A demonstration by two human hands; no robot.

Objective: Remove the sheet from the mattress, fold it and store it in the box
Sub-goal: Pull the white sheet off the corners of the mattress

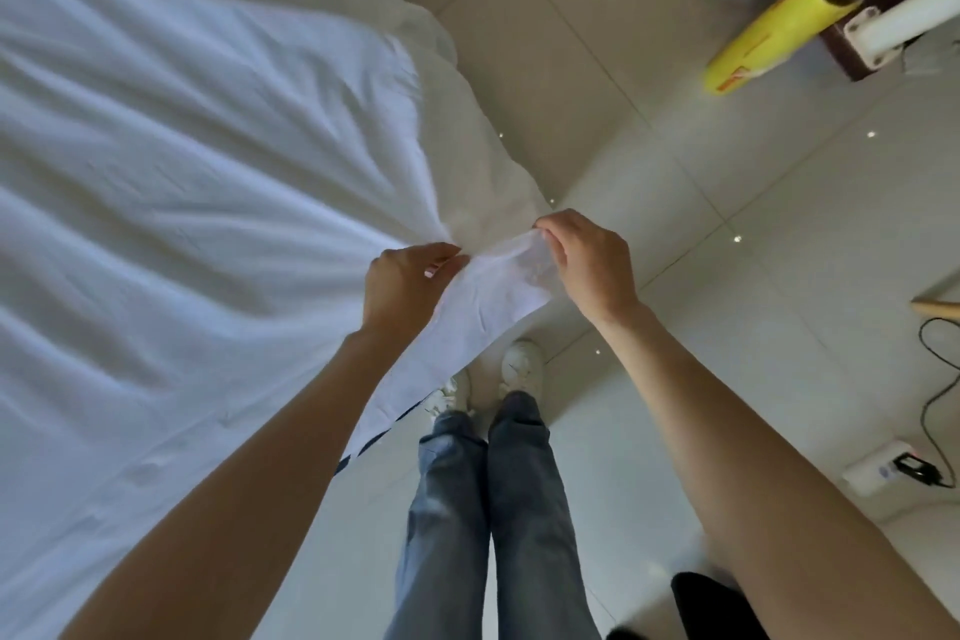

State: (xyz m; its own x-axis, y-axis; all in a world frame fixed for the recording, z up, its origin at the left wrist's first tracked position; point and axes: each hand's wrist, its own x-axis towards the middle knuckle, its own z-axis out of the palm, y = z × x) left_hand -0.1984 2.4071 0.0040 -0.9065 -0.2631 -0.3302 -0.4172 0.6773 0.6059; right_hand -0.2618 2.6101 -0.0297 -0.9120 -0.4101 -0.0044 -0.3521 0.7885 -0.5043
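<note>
A white sheet (171, 161) covers the mattress on the left, wrinkled with folds running toward one corner. That corner is lifted off the bed. My left hand (402, 286) pinches the sheet where the folds gather. My right hand (592, 260) grips the corner's edge just to the right, and the fabric is stretched between the two hands. A loose flap hangs down from the hands toward my feet. The mattress itself is hidden under the sheet. No box is clearly in view.
I stand on a pale tiled floor (753, 224) beside the bed. A yellow roll (779, 21) leans on a dark stand at the upper right. A white power strip (883, 470) with a black cable lies at the right.
</note>
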